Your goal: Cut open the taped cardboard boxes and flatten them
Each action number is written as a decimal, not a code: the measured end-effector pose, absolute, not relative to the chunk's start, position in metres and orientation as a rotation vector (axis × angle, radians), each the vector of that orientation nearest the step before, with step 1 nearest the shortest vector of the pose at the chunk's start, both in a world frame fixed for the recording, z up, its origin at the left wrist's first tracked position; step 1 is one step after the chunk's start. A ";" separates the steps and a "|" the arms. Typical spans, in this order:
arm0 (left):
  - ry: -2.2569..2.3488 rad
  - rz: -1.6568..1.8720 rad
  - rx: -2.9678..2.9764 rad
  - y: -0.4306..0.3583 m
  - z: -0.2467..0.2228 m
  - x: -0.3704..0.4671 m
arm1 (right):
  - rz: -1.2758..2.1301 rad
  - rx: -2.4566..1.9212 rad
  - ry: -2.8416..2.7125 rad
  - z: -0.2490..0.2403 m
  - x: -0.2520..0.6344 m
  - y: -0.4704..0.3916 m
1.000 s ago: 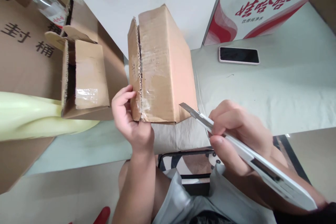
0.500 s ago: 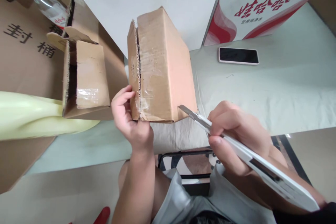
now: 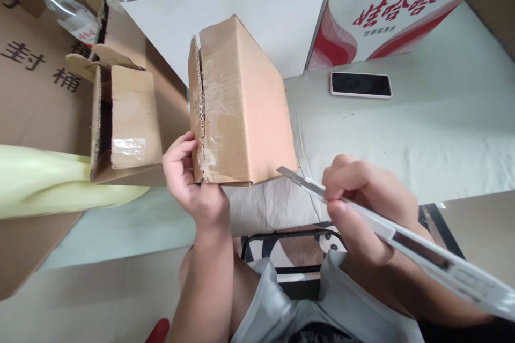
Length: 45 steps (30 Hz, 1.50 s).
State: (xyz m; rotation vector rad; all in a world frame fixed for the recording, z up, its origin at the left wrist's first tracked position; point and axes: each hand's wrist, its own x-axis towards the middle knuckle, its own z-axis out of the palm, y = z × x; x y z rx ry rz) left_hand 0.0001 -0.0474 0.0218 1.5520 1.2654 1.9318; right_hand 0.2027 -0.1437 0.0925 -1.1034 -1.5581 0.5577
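A brown cardboard box (image 3: pixel 263 96) stands tilted in the middle, with clear tape on its near face and a raised flap along its left edge. My left hand (image 3: pixel 195 182) grips the lower left corner, fingers on the flap and thumb beneath. My right hand (image 3: pixel 366 206) is closed around a white utility knife (image 3: pixel 418 254). The knife's blade is extended and points left, its tip at the lower right part of the box's side. Whether the tip touches the cardboard I cannot tell.
Left of the box sits an opened smaller carton (image 3: pixel 134 118), near a clear bottle (image 3: pixel 70 13) and a pale yellow object (image 3: pixel 44 182). A phone (image 3: pixel 360 84) lies at the right, before a white and red carton (image 3: pixel 386 16). White boxes stand behind.
The view has shifted slightly, moving the surroundings a little left. The knife lies at a flatter angle, and its tip is nearer the box's lower right edge. Both hands keep their holds.
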 end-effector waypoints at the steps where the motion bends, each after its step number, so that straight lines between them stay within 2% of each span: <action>1: 1.242 1.947 1.514 -0.046 0.021 0.000 | 0.556 -1.066 -1.503 0.087 0.205 -0.142; 8: 1.263 1.923 1.282 -0.035 0.011 -0.003 | 0.186 -1.084 -1.230 0.068 0.227 -0.121; 12: 1.278 1.925 1.258 -0.032 0.007 -0.005 | 0.262 -1.336 -1.143 0.046 0.247 -0.102; 19: 1.392 1.933 1.223 -0.025 0.001 -0.009 | 0.455 -2.229 -1.539 0.003 0.277 -0.080; 24: 1.374 1.939 1.190 -0.024 -0.001 -0.007 | 0.566 -2.369 -1.647 0.000 0.271 -0.077; 30: 1.409 1.932 1.178 -0.020 -0.004 -0.008 | 0.421 -2.098 -1.656 -0.004 0.269 -0.077; 37: 1.457 1.834 1.100 -0.016 -0.008 -0.010 | 0.655 -1.371 -1.701 -0.005 0.257 -0.088; 45: 1.385 1.805 1.112 -0.017 -0.007 -0.002 | 0.783 -1.175 -1.726 -0.007 0.252 -0.089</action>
